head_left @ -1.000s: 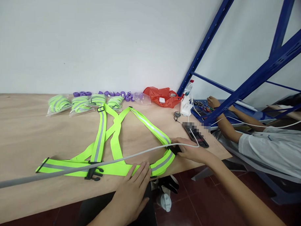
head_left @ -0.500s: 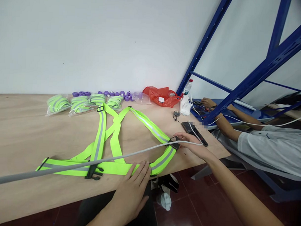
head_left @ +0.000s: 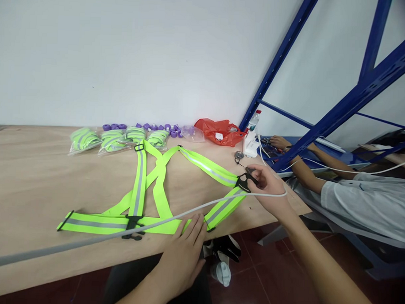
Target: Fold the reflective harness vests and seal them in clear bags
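Note:
A neon-yellow reflective harness (head_left: 155, 186) with grey stripes lies spread on the wooden table (head_left: 31, 186). My right hand (head_left: 267, 187) pinches its black buckle (head_left: 244, 182) at the right end, lifted a little off the table. My left hand (head_left: 184, 253) lies flat with fingers stretched out, pressing the harness's belt strap near the table's front edge. A second black buckle (head_left: 133, 225) sits on the belt strap to the left. A grey cable (head_left: 96, 239) runs across the strap and over my right wrist.
Bagged yellow harnesses (head_left: 118, 139), purple caps (head_left: 146, 127) and a red plastic bag (head_left: 219, 130) line the wall. A white power strip (head_left: 251, 147) and water bottle (head_left: 253, 119) stand by the blue rack (head_left: 340, 108). Another person (head_left: 360, 197) sits at the right, hands on the blue shelf.
My right hand has taken the black buckle and lifted it up and to the right, pulling the strap taut. My left hand stays pressed on the belt strap.

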Motion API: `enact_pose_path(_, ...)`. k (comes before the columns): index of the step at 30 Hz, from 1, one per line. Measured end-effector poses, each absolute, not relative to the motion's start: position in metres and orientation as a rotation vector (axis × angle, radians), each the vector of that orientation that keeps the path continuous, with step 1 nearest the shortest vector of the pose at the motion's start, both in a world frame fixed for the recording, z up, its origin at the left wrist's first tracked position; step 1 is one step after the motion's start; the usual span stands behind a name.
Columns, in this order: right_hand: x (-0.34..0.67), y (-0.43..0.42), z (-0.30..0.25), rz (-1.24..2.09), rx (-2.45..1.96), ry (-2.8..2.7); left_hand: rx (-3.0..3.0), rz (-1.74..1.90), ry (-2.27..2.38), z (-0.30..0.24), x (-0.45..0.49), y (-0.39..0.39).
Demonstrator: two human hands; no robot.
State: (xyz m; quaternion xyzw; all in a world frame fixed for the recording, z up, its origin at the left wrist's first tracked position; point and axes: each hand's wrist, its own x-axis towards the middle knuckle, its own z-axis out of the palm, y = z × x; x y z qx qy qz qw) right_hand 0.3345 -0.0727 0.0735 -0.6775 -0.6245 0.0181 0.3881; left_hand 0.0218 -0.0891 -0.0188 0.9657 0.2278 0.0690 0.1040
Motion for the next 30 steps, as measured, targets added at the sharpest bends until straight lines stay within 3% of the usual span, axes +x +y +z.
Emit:
enact_pose_path(8, 0.283, -0.074, 0.122, -0.514, -1.592, -1.925, 2.848, 0.191, 0.645, -0.017, 0.031, -0.090)
enact_pose_path(15, 0.216, -0.066, 0.115, -0.844, -1.404, -2.346, 2.824, 0.217, 0.583, -0.015, 0.052, -0.085)
enact_pose_path(21, 0.137, -0.059, 0.072, -0.674, -1.186, -2.655, 2.543, 0.245, 0.714, -0.003, 0.055, -0.097)
enact_pose_path(24, 0.122, -0.057, 0.058, -0.513, -1.218, -2.790, 2.630, 0.285, 0.513, 0.011, 0.027, -0.106)
enact_pose_path(28, 0.128, -0.058, 0.060, -0.025, -1.194, -2.811, 2.674, 0.399, -0.017, 0.045, -0.030, -0.100)
enact_pose_path(30, 0.143, -0.062, 0.064, 0.183, -1.211, -2.647, 2.590, 0.444, 0.102, 0.058, -0.055, -0.090)
